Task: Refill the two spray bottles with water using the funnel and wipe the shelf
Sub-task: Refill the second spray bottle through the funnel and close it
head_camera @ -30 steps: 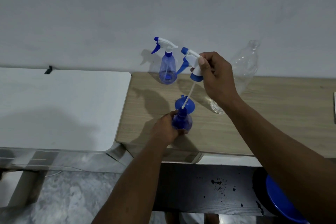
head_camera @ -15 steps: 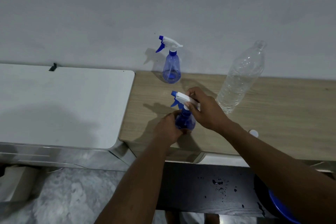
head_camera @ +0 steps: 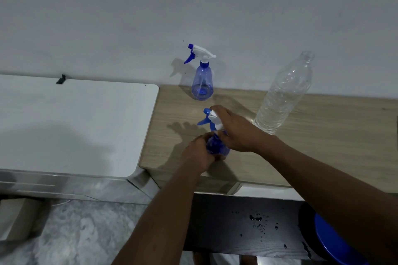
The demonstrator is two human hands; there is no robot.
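On the wooden shelf, near its front left corner, stands a blue spray bottle. My left hand grips its body. My right hand curls round its white and blue spray head, which sits on the bottle's neck with the nozzle pointing left. A second blue spray bottle with its head on stands at the back against the wall, a little water in its base. The funnel is not in view.
A clear plastic water bottle, uncapped and partly full, stands at the back right of my hands. A white table adjoins the shelf on the left. Below the shelf lie a dark board with water drops and a blue round object.
My right hand brought the spray head with its tube down from above into the near bottle. The head now sits on the neck, and the funnel has gone from view.
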